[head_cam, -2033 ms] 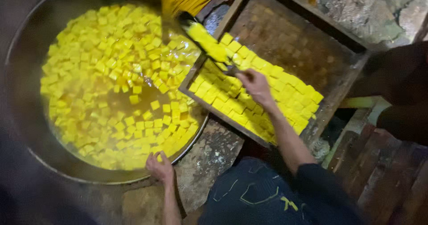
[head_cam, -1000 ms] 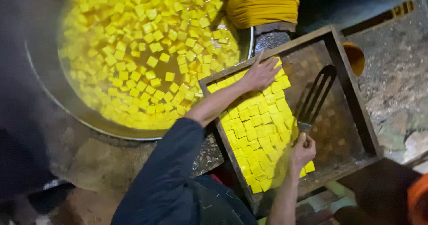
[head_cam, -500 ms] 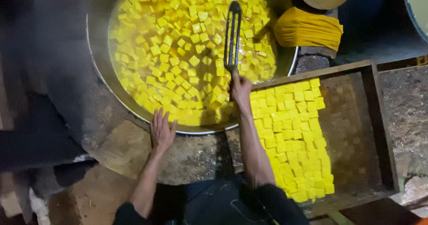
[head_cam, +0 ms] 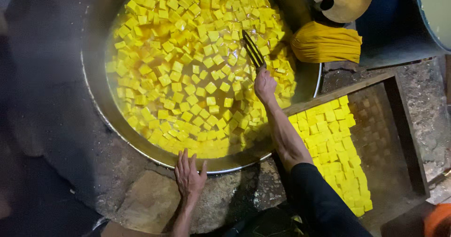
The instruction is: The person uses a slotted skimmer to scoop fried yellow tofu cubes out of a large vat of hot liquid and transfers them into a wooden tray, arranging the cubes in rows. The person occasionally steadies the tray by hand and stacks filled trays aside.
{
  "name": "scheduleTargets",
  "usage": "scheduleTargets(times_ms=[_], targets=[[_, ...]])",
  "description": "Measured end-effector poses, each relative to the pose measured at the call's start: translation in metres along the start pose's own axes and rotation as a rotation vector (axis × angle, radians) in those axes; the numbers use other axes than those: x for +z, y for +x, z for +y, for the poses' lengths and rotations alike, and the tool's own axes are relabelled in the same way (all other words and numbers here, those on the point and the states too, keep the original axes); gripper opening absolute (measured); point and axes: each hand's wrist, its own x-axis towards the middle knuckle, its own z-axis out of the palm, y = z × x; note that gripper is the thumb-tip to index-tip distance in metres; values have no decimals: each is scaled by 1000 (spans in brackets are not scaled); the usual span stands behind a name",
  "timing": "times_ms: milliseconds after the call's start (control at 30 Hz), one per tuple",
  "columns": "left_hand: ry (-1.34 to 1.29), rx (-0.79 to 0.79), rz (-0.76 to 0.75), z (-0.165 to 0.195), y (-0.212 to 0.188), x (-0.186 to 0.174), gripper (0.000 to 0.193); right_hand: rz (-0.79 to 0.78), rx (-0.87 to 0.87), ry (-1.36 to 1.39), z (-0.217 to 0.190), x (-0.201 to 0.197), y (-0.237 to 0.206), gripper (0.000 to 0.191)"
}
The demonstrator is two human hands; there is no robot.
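The right hand [head_cam: 264, 84], gripping the slotted spatula [head_cam: 252, 49], has swung from the tray [head_cam: 399, 124] into the wok's [head_cam: 94, 77] yellow cubes [head_cam: 188, 77]; the released left hand [head_cam: 189, 176] braces on the stone rim.

right arm: dark sleeve [head_cam: 319, 199] pushed up to the elbow | left arm: bare forearm | both hands: no gloves

The single head view looks steeply down from close above onto the wok [head_cam: 94, 119] and wooden tray [head_cam: 404, 124].
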Motion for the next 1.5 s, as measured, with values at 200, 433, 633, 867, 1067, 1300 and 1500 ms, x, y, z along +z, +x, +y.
scheduleTargets(times_ms=[200,433,633,867,1067,1300,1500], targets=[[-24,-21,-28,-2,0,2,50,-12,39,433,-13,3,-3,36],[-2,4,32,1,-11,7,50,-134,294,1050,-16,-15,-47,49],[33,73,142,-3,-36,23,44,-7,247,1437,68,-77,-128,38],[-76,304,304,-11,-87,42,34,453,351,1294,283,-163,-366,27],[-192,591,236,72,-88,51,34,835,726,771,405,-159,-618,28],[-419,940,-15,277,-128,40,28,777,1382,920,435,-70,-849,28],[-336,1001,-110,345,-189,36,23,162,1777,712,428,22,-947,39]])
